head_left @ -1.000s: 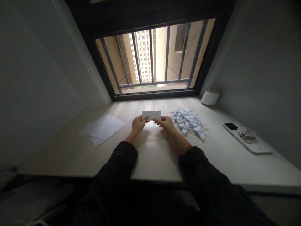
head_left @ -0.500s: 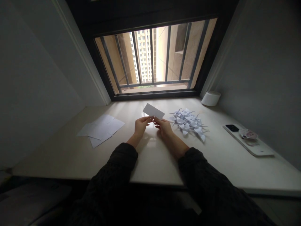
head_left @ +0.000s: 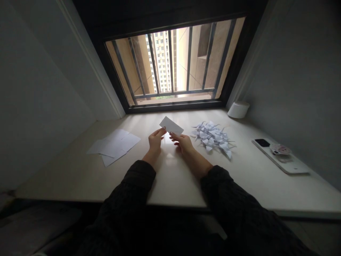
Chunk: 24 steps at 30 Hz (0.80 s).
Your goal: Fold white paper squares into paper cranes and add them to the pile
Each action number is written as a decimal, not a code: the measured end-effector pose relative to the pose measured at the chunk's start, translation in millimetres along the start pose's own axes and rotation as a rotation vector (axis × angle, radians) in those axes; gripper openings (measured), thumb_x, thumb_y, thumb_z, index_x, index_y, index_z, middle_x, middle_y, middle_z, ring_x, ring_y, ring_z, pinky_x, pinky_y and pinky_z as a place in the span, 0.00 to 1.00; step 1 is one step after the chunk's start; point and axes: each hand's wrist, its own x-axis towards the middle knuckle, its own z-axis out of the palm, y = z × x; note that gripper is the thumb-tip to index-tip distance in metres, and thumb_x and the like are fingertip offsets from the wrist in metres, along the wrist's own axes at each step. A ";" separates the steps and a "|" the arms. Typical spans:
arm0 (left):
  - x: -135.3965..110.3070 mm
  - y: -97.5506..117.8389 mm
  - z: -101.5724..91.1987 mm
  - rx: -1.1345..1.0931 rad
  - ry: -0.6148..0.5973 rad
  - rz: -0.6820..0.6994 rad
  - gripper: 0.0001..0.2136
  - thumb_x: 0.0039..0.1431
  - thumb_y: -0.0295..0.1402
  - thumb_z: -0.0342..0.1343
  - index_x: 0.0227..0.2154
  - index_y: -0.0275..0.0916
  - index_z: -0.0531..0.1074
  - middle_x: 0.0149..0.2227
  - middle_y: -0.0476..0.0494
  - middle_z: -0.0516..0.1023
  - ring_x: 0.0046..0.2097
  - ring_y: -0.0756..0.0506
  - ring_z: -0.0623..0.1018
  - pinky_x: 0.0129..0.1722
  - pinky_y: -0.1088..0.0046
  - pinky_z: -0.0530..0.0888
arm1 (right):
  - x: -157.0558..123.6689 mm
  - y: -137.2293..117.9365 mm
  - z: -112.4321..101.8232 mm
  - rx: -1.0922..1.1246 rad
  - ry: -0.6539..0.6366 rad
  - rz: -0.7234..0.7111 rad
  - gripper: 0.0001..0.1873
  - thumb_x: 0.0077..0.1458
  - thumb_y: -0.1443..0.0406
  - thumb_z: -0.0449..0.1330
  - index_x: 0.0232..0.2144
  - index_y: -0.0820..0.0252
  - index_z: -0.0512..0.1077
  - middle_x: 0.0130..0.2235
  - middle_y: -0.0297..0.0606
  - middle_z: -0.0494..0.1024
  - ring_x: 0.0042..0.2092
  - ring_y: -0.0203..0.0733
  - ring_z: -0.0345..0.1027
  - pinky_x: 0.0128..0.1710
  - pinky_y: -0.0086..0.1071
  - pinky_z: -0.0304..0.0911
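Observation:
A small folded white paper strip (head_left: 171, 125) is held tilted above the pale desk (head_left: 173, 174), just in front of the window. My left hand (head_left: 156, 139) pinches its lower left edge with fingertips together. My right hand (head_left: 182, 141) pinches its lower right edge, fingers closed on it. Both forearms wear dark sleeves. A heap of several folded white paper cranes (head_left: 213, 138) lies just right of my right hand. A few flat white paper sheets (head_left: 114, 146) lie to the left of my left hand.
A white phone (head_left: 281, 160) with a round sticker lies at the desk's right side. A white round container (head_left: 238, 109) stands in the back right corner. A barred window (head_left: 173, 67) spans the back; grey walls close in on both sides.
The paper strip went from level to tilted, its left end raised. Both hands shifted closer together under it and pinch its lower edge.

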 end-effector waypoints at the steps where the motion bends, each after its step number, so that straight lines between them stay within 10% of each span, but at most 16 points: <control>1: 1.8 1.4 -1.1 -0.012 0.014 0.000 0.18 0.39 0.43 0.67 0.33 0.38 0.79 0.39 0.38 0.80 0.47 0.40 0.76 0.43 0.66 0.66 | -0.5 -0.1 0.4 -0.006 0.001 0.001 0.17 0.35 0.54 0.69 0.22 0.61 0.76 0.29 0.41 0.79 0.30 0.37 0.67 0.27 0.30 0.57; 24: 3.1 -4.7 -4.8 0.101 0.207 0.167 0.10 0.49 0.41 0.55 0.26 0.39 0.68 0.31 0.46 0.75 0.34 0.47 0.74 0.29 0.74 0.65 | -3.2 0.5 2.4 -0.108 -0.021 -0.050 0.17 0.36 0.53 0.68 0.20 0.61 0.75 0.28 0.42 0.79 0.29 0.38 0.68 0.27 0.30 0.57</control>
